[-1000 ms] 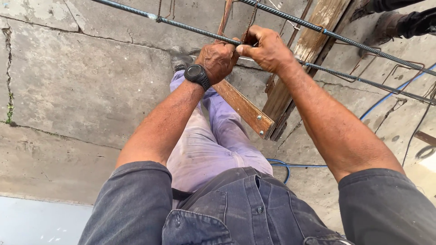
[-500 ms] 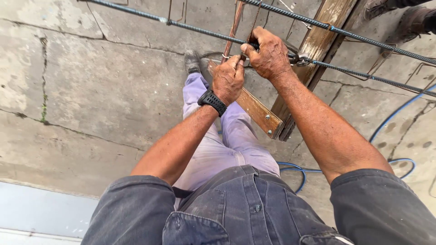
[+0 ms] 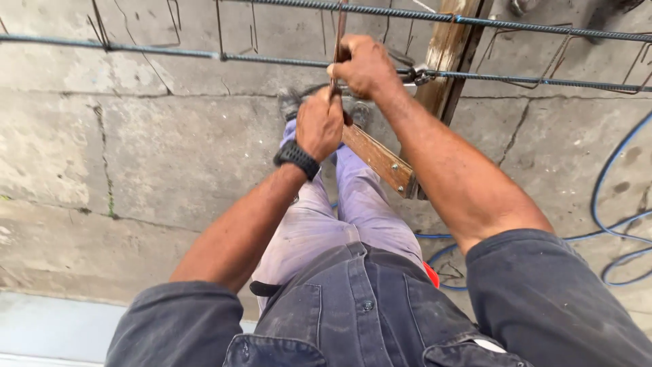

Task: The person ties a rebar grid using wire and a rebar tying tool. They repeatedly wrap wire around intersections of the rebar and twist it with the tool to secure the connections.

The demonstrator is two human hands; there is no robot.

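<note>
Right hand (image 3: 367, 66) fisted over the near horizontal rebar (image 3: 170, 52), at the spot where a rusty upright rod (image 3: 339, 27) crosses it. Left hand (image 3: 319, 124) just below, fingers curled shut on the rod's lower stretch (what else it pinches, cannot tell). Black watch (image 3: 296, 158) on left wrist. Second rebar (image 3: 543, 30) runs parallel beyond. Wooden trestle (image 3: 380, 158) and blue hose (image 3: 601, 183) on cracked concrete floor (image 3: 149, 149).

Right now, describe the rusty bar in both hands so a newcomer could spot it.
Find the two long ribbed bars running level across the top. Where both hands meet at the nearer one, a thin stirrup crosses it upright, right hand above, left hand below. It alone is rust-brown; the long bars are blue-grey.
</note>
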